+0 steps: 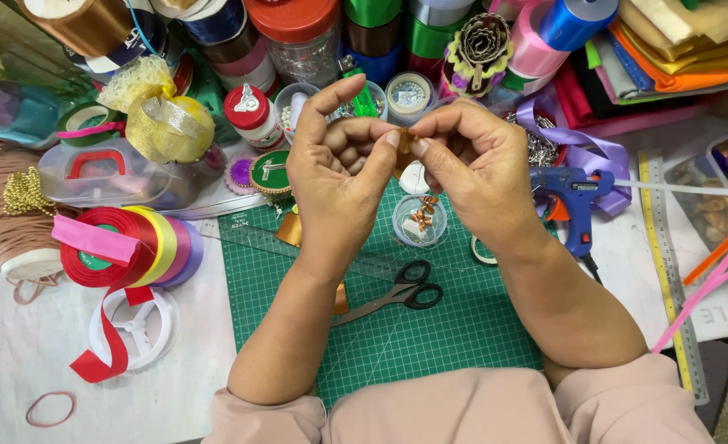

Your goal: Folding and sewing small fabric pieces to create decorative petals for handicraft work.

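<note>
My left hand (pixel 339 177) and my right hand (pixel 475 160) meet above a green cutting mat (pixel 429 329). Both pinch a small orange-brown piece (pixel 405 140) between thumbs and fingertips. Just below the hands sits a small clear round container (pixel 420 220) with several orange beads in it. Black-handled scissors (pixel 397 296) lie shut on the mat between my forearms. A brown ribbon strip (pixel 290 230) shows beside my left wrist, partly hidden.
A blue glue gun (pixel 576 201) lies at the right, next to a yellow ruler (pixel 664 263). Ribbon spools (pixel 125 247) sit at the left, with a red ribbon on a white reel (pixel 129 329). Jars, ribbon rolls and folded cloth crowd the back.
</note>
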